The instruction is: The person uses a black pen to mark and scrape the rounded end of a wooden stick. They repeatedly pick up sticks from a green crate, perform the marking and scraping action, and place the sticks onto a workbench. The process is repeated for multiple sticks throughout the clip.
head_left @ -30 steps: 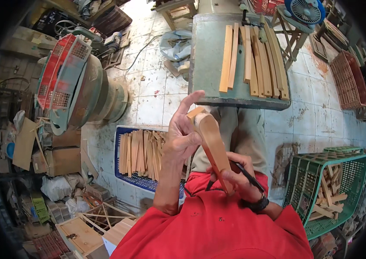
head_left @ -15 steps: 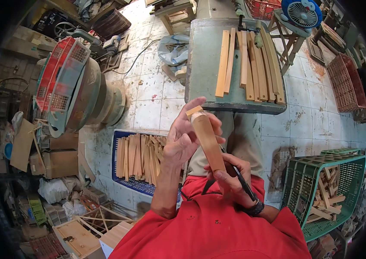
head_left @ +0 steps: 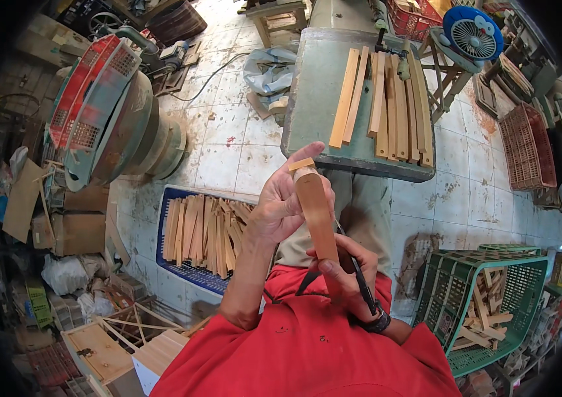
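A tapering wooden strip (head_left: 319,215) stands out in front of my red shirt, its wider-looking end away from me. My left hand (head_left: 280,202) supports that far end, fingers behind the wood and index finger stretched past it. Across the tip lies a small pale wood piece (head_left: 301,164); whether it is joined on cannot be told. My right hand (head_left: 359,261) grips the strip's near end, with the thumb on its face. A slim black pen-like tool (head_left: 364,288) also sits in the right hand, pointing along the wrist.
Ahead is a grey-green table (head_left: 321,86) bearing several wooden strips (head_left: 393,109). A blue crate (head_left: 209,282) of strips lies at left, a green crate (head_left: 436,291) of wood pieces at right. A red basket (head_left: 86,92) tops a round machine (head_left: 139,126); a blue fan (head_left: 471,34) stands far right.
The view has shifted slightly. The strip is a little more upright, and my left hand's fingers show less around its right edge. Both hands keep their hold.
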A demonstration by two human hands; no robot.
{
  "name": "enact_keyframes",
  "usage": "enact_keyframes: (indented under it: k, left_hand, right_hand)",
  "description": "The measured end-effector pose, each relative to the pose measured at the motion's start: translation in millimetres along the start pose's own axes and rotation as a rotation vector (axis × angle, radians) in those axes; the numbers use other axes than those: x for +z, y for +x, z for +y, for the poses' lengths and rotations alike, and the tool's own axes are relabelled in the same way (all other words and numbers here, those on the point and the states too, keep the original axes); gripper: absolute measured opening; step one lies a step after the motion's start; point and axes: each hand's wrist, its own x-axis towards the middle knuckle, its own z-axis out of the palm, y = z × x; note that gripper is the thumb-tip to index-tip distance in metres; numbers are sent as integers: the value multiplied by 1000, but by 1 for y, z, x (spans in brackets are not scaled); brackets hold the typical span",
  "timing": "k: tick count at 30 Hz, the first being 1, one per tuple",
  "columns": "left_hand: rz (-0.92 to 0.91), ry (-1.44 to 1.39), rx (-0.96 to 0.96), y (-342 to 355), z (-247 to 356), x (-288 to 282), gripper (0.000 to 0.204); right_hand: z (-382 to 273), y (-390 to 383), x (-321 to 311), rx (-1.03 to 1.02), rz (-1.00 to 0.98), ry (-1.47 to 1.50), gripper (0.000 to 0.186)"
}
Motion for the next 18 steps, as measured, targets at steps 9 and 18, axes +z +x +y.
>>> enact_keyframes:
  k: [9, 18]
  left_hand:
    - [-22, -3, 13, 1, -1, 10, 89]
    - [438, 830, 14, -9, 1, 56, 53]
  right_hand:
    - [-12, -1, 6, -2, -19, 64, 42]
    - [-13, 4, 3, 17, 48, 95, 40]
